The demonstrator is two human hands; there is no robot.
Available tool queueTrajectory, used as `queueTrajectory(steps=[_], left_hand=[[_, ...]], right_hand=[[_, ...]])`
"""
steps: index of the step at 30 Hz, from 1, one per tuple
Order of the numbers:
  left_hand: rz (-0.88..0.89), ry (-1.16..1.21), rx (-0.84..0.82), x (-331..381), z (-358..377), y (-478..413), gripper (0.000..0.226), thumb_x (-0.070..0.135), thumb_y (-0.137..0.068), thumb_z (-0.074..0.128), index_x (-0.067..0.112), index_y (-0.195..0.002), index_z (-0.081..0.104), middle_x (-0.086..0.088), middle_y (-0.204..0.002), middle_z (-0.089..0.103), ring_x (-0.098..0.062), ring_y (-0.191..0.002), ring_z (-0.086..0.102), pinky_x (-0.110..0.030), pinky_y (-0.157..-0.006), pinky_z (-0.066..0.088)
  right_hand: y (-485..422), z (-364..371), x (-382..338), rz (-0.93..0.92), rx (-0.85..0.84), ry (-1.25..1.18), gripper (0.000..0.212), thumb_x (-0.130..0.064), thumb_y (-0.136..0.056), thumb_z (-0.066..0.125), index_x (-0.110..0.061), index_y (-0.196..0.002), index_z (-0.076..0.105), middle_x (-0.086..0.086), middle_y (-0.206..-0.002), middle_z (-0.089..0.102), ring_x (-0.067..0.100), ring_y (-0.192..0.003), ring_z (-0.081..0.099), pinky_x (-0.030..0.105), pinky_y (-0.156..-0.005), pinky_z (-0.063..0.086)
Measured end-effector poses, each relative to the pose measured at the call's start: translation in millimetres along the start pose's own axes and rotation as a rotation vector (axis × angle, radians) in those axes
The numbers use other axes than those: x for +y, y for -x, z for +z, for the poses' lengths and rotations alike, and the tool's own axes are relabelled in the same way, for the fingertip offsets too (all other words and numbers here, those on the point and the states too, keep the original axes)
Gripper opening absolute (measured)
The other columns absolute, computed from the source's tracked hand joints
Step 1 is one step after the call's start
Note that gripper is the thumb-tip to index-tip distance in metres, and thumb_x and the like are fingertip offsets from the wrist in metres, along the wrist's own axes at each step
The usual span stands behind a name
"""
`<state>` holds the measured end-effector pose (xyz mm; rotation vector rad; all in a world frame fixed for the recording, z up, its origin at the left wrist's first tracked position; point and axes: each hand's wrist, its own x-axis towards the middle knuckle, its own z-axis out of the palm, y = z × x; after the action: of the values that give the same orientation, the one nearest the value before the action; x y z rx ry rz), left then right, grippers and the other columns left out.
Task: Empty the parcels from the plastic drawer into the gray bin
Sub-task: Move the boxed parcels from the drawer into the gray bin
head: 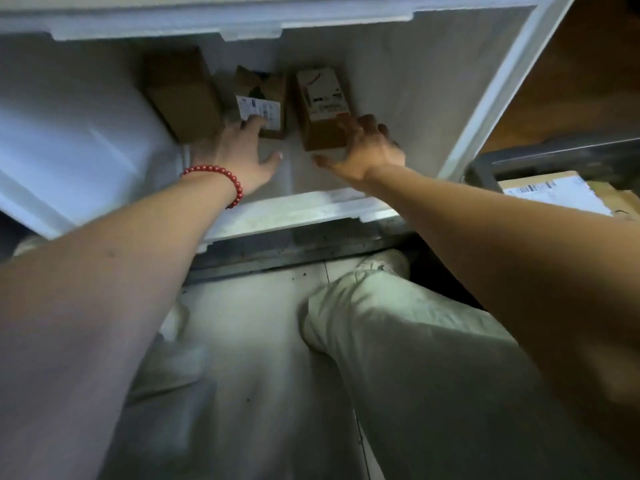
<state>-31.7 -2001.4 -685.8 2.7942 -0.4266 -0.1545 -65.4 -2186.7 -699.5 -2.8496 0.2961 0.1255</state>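
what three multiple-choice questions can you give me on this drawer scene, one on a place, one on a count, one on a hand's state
1. Where is the gray bin relative to the plastic drawer?
A) to its left
B) to its right
C) inside it

2. How many parcels lie in the drawer?
A) one
B) three
C) six

3. What is the right hand doing?
A) hanging idle
B) pressing flat on the floor
C) gripping the right parcel

Answers:
1 B, the bin's rim shows just past the drawer's right wall.
2 B, a left parcel, a middle parcel and the right one lie side by side.
3 C, its fingers curl over that parcel's near end.
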Motion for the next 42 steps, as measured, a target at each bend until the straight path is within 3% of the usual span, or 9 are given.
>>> queueTrajectory(steps=[4, 7, 15, 20, 23, 28, 32, 38, 42], left_hand=[[0.055, 0.068, 0.05, -6, 29, -30, 0.06, 0.035, -0.094, 0.055, 0.013, -0.145, 0.033, -0.014, -0.149, 0.034, -0.032, -0.136, 0.032, -0.039, -0.107, 0.031], [0.059, 0.037, 0.076, -13, 39, -52, 0.062, 0.043, -0.092, 0.054, 0.016, -0.144, 0.033, -0.014, -0.146, 0.036, -0.034, -0.133, 0.036, -0.047, -0.107, 0.036], [0.155, -0.021, 0.083, -46, 61, -79, 0.065, 0.047, -0.086, 0.056, 0.019, -0.141, 0.036, -0.016, -0.141, 0.042, -0.038, -0.126, 0.043, -0.05, -0.099, 0.043], [0.116, 0.014, 0.098, -57, 64, -84, 0.067, 0.049, -0.088, 0.054, 0.023, -0.144, 0.03, -0.011, -0.146, 0.039, -0.033, -0.131, 0.04, -0.049, -0.102, 0.041], [0.11, -0.037, 0.064, -63, 63, -85, 0.072, 0.052, -0.086, 0.053, 0.026, -0.146, 0.024, -0.011, -0.148, 0.037, -0.035, -0.13, 0.041, -0.053, -0.1, 0.042], [0.008, 0.054, 0.071, -51, 52, -82, 0.073, 0.045, -0.088, 0.057, 0.024, -0.148, 0.022, -0.011, -0.15, 0.034, -0.034, -0.135, 0.036, -0.051, -0.107, 0.035], [-0.036, 0.047, 0.047, -43, 45, -62, 0.075, 0.046, -0.086, 0.058, 0.026, -0.148, 0.021, -0.012, -0.152, 0.031, -0.035, -0.135, 0.035, -0.051, -0.108, 0.033], [-0.047, -0.038, -0.017, -22, 12, -4, 0.076, 0.048, -0.086, 0.058, 0.031, -0.148, 0.018, -0.013, -0.15, 0.034, -0.039, -0.131, 0.04, -0.052, -0.103, 0.04], [-0.009, -0.071, 0.013, 20, -39, 52, 0.07, 0.042, -0.092, 0.055, 0.024, -0.15, 0.019, -0.016, -0.15, 0.032, -0.037, -0.132, 0.039, -0.043, -0.101, 0.038]], right_hand=[[-30, 13, -3, 0.002, 0.031, -0.057, 0.085, -0.068, -0.081, 0.057, -0.028, -0.148, 0.025, 0.009, -0.147, 0.029, 0.031, -0.128, 0.037, 0.043, -0.099, 0.039], [-48, 20, -3, -0.05, 0.039, -0.061, 0.083, -0.066, -0.083, 0.055, -0.032, -0.15, 0.021, 0.01, -0.15, 0.022, 0.035, -0.13, 0.033, 0.045, -0.102, 0.036], [-103, 58, -12, 0.146, 0.118, -0.183, 0.063, -0.061, -0.084, 0.051, -0.037, -0.14, 0.036, 0.014, -0.151, 0.026, 0.037, -0.133, 0.034, 0.047, -0.106, 0.031], [-120, 52, -20, 0.194, 0.091, -0.228, 0.079, -0.053, -0.094, 0.046, -0.025, -0.155, 0.003, 0.024, -0.156, 0.015, 0.041, -0.14, 0.024, 0.048, -0.112, 0.027], [-120, 55, -22, 0.239, 0.118, -0.255, 0.077, -0.052, -0.092, 0.049, -0.029, -0.153, 0.009, 0.021, -0.151, 0.021, 0.041, -0.131, 0.034, 0.047, -0.107, 0.033], [-98, 57, -9, 0.231, 0.169, -0.292, 0.068, -0.056, -0.085, 0.055, -0.03, -0.143, 0.03, 0.012, -0.138, 0.033, 0.034, -0.118, 0.045, 0.036, -0.093, 0.039], [-67, 48, 0, 0.224, 0.101, -0.306, 0.066, -0.05, -0.085, 0.061, -0.027, -0.14, 0.033, 0.015, -0.134, 0.033, 0.034, -0.115, 0.045, 0.029, -0.084, 0.035], [-6, -5, -10, 0.095, 0.059, -0.288, 0.068, -0.062, -0.077, 0.064, -0.025, -0.132, 0.046, 0.014, -0.126, 0.05, 0.036, -0.109, 0.053, 0.031, -0.085, 0.043], [59, -47, -15, 0.132, 0.04, -0.41, 0.08, -0.061, -0.071, 0.07, -0.015, -0.133, 0.046, 0.016, -0.134, 0.048, 0.035, -0.123, 0.048, 0.039, -0.104, 0.042]])
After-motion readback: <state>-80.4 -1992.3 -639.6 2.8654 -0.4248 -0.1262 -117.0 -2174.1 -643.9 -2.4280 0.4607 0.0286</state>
